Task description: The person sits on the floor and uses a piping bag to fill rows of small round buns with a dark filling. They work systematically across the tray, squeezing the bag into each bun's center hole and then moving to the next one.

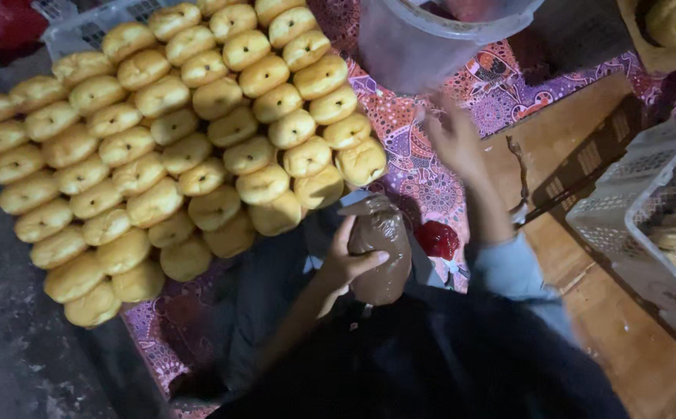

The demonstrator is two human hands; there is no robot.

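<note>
Your left hand [350, 264] grips the brown filled piping bag [381, 248] upright — tip clear | right hand [450, 140] spread, blurred, reaching toward the translucent plastic tub [423, 46] | golden round buns [183, 147] stacked left — within reach

The bag [381, 248] in the left hand [343, 264] is glossy chocolate brown, paler where light catches its twisted top. Above and left of that grip, the buns [175, 147] are golden yellow with lighter cream seams round their middles. The cloth [423, 155] between the two hands is purple, printed with orange, pink and white floral figures. Just right of the bag lies a red blob [437, 239]. The right hand [454, 140] has a pale blue cuff [513, 268]. Beyond it, the tub [431, 39] is translucent grey-white, the crate [641, 217] white.
</note>
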